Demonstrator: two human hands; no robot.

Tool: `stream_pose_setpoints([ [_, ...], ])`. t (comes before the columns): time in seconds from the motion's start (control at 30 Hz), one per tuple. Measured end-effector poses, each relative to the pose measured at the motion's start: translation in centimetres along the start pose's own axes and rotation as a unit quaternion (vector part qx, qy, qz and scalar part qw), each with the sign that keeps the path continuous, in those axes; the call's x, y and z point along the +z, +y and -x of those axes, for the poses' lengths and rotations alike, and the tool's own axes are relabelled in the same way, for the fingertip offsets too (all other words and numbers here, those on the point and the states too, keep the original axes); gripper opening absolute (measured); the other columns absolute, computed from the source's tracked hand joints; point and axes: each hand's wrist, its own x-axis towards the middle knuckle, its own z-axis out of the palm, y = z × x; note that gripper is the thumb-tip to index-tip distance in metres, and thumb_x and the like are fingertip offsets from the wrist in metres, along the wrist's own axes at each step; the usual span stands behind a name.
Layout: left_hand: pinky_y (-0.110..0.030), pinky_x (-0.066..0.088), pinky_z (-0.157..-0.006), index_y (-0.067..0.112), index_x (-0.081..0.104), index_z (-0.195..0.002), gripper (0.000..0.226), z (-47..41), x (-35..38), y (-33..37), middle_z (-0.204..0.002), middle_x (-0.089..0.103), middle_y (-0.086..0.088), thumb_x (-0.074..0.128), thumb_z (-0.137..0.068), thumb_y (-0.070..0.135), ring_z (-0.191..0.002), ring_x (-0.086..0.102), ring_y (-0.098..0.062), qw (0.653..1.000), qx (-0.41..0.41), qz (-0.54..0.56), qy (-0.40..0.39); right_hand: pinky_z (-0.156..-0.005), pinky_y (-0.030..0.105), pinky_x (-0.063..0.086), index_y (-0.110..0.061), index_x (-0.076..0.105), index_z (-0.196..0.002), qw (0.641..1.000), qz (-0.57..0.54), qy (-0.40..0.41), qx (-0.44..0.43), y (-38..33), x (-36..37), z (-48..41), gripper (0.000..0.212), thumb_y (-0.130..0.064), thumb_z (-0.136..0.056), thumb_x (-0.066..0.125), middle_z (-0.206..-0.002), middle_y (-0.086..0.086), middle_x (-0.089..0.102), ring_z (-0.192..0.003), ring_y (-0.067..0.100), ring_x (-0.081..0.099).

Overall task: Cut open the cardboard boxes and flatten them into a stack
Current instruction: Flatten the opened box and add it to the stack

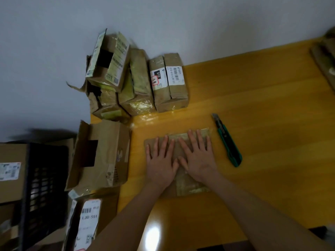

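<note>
Bare forearms (253, 212), bare left hand (160, 164), bare right hand (198, 160), short nails

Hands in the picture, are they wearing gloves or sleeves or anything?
No. The left hand and right hand are both bare: no gloves, no rings, no watch or bracelet. The left forearm and right forearm are bare too; no sleeve shows in view.

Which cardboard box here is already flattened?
The box lying flat on the table under the left hand and right hand, beside the green knife. The piled boxes behind stand full-shaped.
</note>
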Motion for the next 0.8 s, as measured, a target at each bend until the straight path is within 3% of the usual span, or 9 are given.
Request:
stream_pose_setpoints([
  [0.13, -0.056, 0.001, -0.118, 0.022, 0.01, -0.154, 0.068, 0.4, -0.2, -0.2, -0.162, 0.0, -0.003, 0.011, -0.094, 0.052, -0.149, 0.001, -0.03, 1.0, 0.008, -0.017, -0.007, -0.114, 0.055, -0.013, -0.034, -0.009, -0.151, 1.0, 0.004, -0.002, 0.001, 0.2, -0.1, 0.0, 0.066, -0.061, -0.094, 0.011, -0.155, 0.008, -0.026, -0.142, 0.032, -0.027],
  [0.27, -0.059, 0.015, -0.115, 0.023, 0.02, -0.154, 0.063, 4.3, 1.6, 0.8, -0.161, 0.012, -0.006, 0.026, -0.097, 0.048, -0.148, 0.011, -0.028, 1.0, -0.014, -0.008, 0.0, -0.115, 0.056, -0.011, -0.031, -0.007, -0.152, 1.0, 0.006, 0.002, -0.006, 0.0, -0.4, 0.1, 0.065, -0.06, -0.095, 0.01, -0.158, 0.009, -0.018, -0.144, 0.033, -0.02],
  [0.4, -0.059, 0.003, -0.116, 0.034, -0.009, -0.151, 0.061, 5.2, 2.3, 1.1, -0.16, -0.015, 0.001, 0.011, -0.096, 0.055, -0.147, -0.015, -0.021, 0.999, -0.052, -0.004, -0.015, -0.114, 0.055, -0.014, -0.031, -0.009, -0.151, 1.0, 0.007, -0.008, -0.009, -0.1, 0.1, 1.7, 0.066, -0.06, -0.093, 0.004, -0.157, 0.009, -0.021, -0.144, 0.032, -0.022],
  [0.5, -0.058, -0.003, -0.116, 0.036, -0.02, -0.147, 0.061, 5.3, 1.9, 1.3, -0.159, -0.021, 0.002, 0.001, -0.094, 0.057, -0.145, -0.023, -0.019, 0.998, -0.056, -0.008, -0.029, -0.115, 0.055, -0.013, -0.031, -0.003, -0.152, 1.0, 0.005, 0.005, -0.017, 0.0, 1.0, 4.1, 0.067, -0.059, -0.09, -0.002, -0.158, 0.01, -0.018, -0.144, 0.032, -0.021],
  [0.6, -0.057, -0.002, -0.117, 0.036, -0.016, -0.148, 0.061, 5.5, 1.7, 1.3, -0.16, -0.017, 0.002, 0.001, -0.093, 0.057, -0.146, -0.02, -0.019, 0.998, -0.055, 0.0, -0.017, -0.114, 0.054, -0.015, -0.032, -0.006, -0.151, 1.0, 0.006, 0.007, -0.018, 0.1, 1.1, 4.6, 0.068, -0.06, -0.09, -0.003, -0.157, 0.008, -0.022, -0.143, 0.032, -0.023],
  [0.73, -0.06, 0.008, -0.116, 0.03, 0.01, -0.154, 0.064, 5.4, 2.0, 1.5, -0.162, 0.002, -0.003, 0.02, -0.096, 0.054, -0.149, 0.001, -0.024, 0.999, -0.041, 0.013, 0.023, -0.116, 0.056, -0.006, -0.031, 0.002, -0.151, 1.0, -0.002, 0.026, -0.014, 0.3, 1.5, 4.5, 0.066, -0.061, -0.092, 0.01, -0.159, 0.01, -0.009, -0.146, 0.033, -0.011],
  [0.8, -0.06, 0.009, -0.116, 0.028, 0.014, -0.154, 0.064, 5.4, 2.2, 1.3, -0.162, 0.004, -0.004, 0.021, -0.096, 0.054, -0.149, 0.002, -0.024, 0.999, -0.037, 0.013, 0.026, -0.115, 0.056, -0.008, -0.032, -0.003, -0.15, 1.0, 0.003, 0.016, -0.014, 0.2, 1.6, 4.4, 0.067, -0.062, -0.091, 0.006, -0.158, 0.01, -0.015, -0.145, 0.033, -0.016],
])
